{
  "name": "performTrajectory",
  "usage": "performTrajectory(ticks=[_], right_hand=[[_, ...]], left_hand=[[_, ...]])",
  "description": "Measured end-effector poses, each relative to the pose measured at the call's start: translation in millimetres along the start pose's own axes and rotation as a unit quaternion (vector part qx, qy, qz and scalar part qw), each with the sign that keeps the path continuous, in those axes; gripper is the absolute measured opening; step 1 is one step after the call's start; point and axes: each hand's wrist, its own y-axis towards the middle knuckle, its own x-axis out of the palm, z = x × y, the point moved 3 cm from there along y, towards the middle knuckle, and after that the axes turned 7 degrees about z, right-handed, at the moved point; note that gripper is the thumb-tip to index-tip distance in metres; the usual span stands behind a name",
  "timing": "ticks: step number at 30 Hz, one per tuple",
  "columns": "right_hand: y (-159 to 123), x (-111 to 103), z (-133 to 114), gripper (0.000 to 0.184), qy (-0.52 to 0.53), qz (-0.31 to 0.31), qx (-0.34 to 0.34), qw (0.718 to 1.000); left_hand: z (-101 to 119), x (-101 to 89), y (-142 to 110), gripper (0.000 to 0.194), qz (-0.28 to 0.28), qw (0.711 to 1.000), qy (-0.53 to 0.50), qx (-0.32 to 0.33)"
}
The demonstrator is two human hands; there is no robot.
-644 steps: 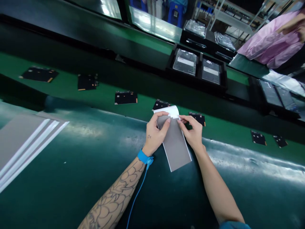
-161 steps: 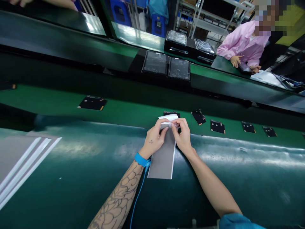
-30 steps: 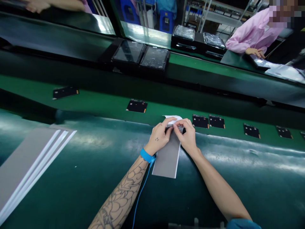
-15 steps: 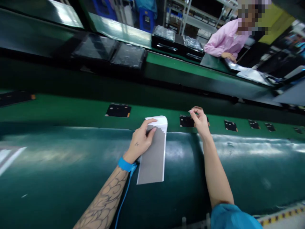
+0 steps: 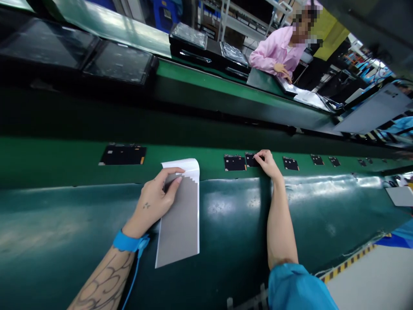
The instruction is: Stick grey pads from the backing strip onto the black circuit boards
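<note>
My left hand [image 5: 155,197] is closed on a sticker sheet [image 5: 181,221], thumb on its front. The sheet is grey with white edges, its top curls back, and the grey ends in a stepped line below the bare white part. My right hand [image 5: 270,165] is in a pinch over a flat black circuit board [image 5: 250,160], fingertips touching or just above it. A tiny pale sticker seems to be at the fingertips, mostly hidden. Just left of that lies another black board [image 5: 235,163]. A blue wrist strap [image 5: 126,242] with a cord is on my left wrist.
More black boards lie along the green belt, one at the left [image 5: 124,155] and several at the right [image 5: 291,163]. Black trays [image 5: 119,62] with clear wrapping stand on the far ledge. Across the line, a person in a pink jacket [image 5: 269,49] handles something flat.
My view has swung to the right. My right hand has come down from above one board to another just right of it. My left hand still holds the sheet.
</note>
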Motion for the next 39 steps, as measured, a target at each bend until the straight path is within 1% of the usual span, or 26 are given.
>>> performTrajectory(ticks=[6, 10, 12, 14, 16, 17, 18, 20, 21, 23, 24, 26, 28, 30, 34, 39], right_hand=[[-2.4, -1.5, 4.0, 0.036, -0.039, -0.013, -0.011, 0.999], [-0.8, -0.7, 7.0, 0.028, -0.051, 0.017, -0.004, 0.999], [1.1, -5.2, 5.9, 0.026, -0.043, 0.059, 0.004, 0.997], [1.8, -10.9, -2.7, 0.023, -0.038, 0.132, 0.003, 0.990], [-1.3, -9.6, -24.0, 0.020, -0.023, 0.212, -0.012, 0.977], [-4.7, -3.6, -40.0, 0.020, -0.006, 0.235, -0.023, 0.972], [-9.5, 6.3, -59.5, 0.021, 0.021, 0.241, -0.040, 0.969], [-23.6, 35.8, -106.5, 0.021, 0.086, 0.200, -0.090, 0.972], [-33.2, 52.7, -132.2, 0.020, 0.116, 0.162, -0.130, 0.971], [-55.1, 84.6, -178.8, 0.016, 0.169, 0.085, -0.199, 0.962], [-65.8, 97.8, -197.0, 0.014, 0.188, 0.060, -0.222, 0.955], [-83.6, 118.0, -220.3, 0.012, 0.209, 0.036, -0.245, 0.946], [-94.9, 130.6, -228.7, 0.011, 0.210, 0.033, -0.251, 0.944], [-100.4, 136.6, -228.8, 0.011, 0.205, 0.033, -0.248, 0.946], [-102.6, 136.8, -227.2, 0.010, 0.202, 0.031, -0.234, 0.951], [-102.6, 136.8, -228.9, 0.006, 0.235, 0.012, -0.209, 0.949]], left_hand=[[0.7, -0.1, 0.0, 0.028, -0.005, 1.000, 0.006, -0.005], [3.5, -1.2, -0.2, 0.027, -0.004, 1.000, 0.001, -0.007], [3.9, -1.2, -0.2, 0.026, -0.008, 1.000, -0.003, -0.008], [3.5, -0.5, -0.2, 0.027, -0.010, 1.000, -0.003, -0.009], [2.8, 0.6, -0.6, 0.027, -0.004, 1.000, 0.000, -0.014], [2.5, 1.3, -1.0, 0.027, 0.000, 1.000, 0.000, -0.018], [2.4, 2.0, -1.4, 0.027, 0.007, 1.000, -0.001, -0.023], [2.7, 4.0, -2.2, 0.027, 0.015, 0.999, -0.011, -0.030], [2.8, 4.9, -2.3, 0.027, 0.021, 0.999, -0.015, -0.032], [2.9, 7.2, -2.3, 0.028, 0.022, 0.999, -0.033, -0.033], [3.0, 8.1, -2.2, 0.029, 0.023, 0.998, -0.047, -0.033], [3.7, 9.5, -2.1, 0.030, 0.024, 0.997, -0.069, -0.026], [4.7, 10.2, -2.1, 0.032, 0.022, 0.997, -0.077, -0.021], [5.2, 10.4, -2.2, 0.034, 0.019, 0.997, -0.076, -0.020], [5.1, 10.4, -2.7, 0.037, 0.014, 0.998, -0.064, -0.016], [3.3, 11.8, -2.7, 0.040, 0.011, 1.000, -0.026, 0.007]])
